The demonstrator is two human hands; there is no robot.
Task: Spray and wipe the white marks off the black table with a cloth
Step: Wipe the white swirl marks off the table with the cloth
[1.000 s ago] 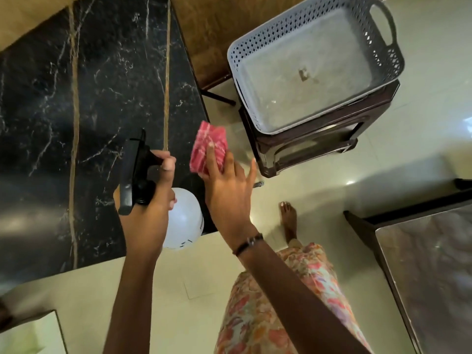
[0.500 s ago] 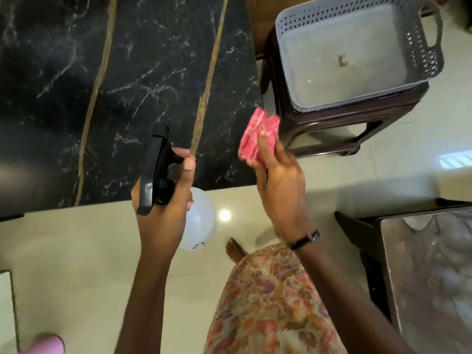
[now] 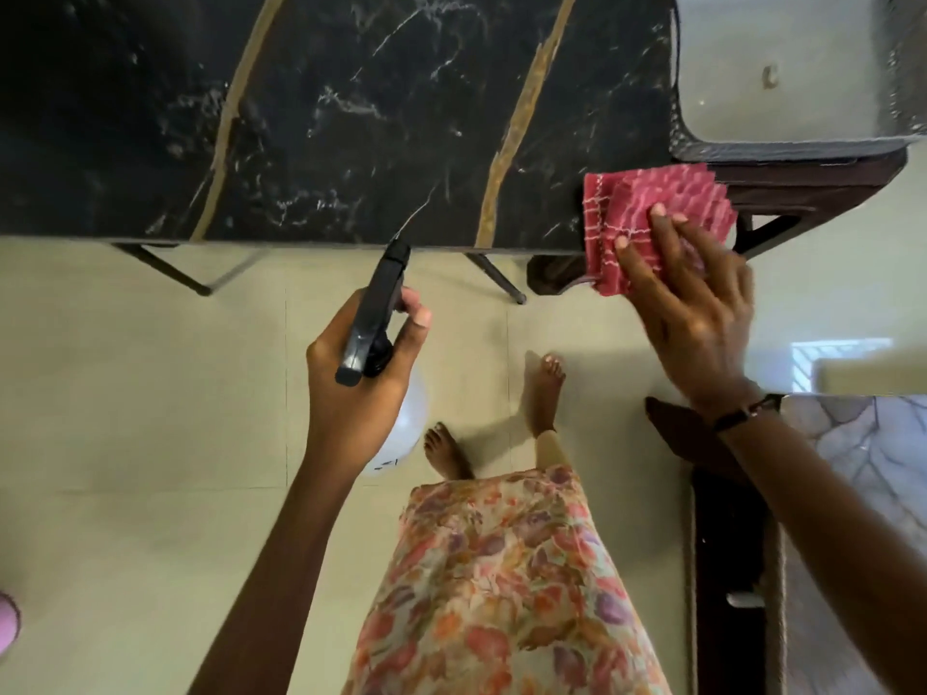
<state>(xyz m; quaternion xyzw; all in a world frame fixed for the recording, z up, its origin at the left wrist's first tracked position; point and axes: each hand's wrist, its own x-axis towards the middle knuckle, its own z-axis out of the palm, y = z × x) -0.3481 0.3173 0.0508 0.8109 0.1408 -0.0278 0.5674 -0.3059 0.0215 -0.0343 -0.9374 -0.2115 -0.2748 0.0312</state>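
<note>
Pale cream floor tiles point(image 3: 150, 393) spread out glossy, catching a bright window reflection point(image 3: 842, 358) right of a dark brown stool point(image 3: 802, 193), which carries a grey perforated basket point(image 3: 782, 143).

Bench point(image 3: 351, 117): glossy black marble-look top, veined. Cloth point(image 3: 652, 218): red woven fabric. Spray bottle point(image 3: 373, 318): plastic, black head. Floor point(image 3: 125, 393): smooth tile.

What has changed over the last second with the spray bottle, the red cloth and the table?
The view has swung, so the black table now lies across the top and both hands sit nearer its front edge. The right hand has spread the red cloth out by the table's right corner. Nothing was picked up or let go: the left hand still grips the spray bottle, nozzle toward the table.
</note>
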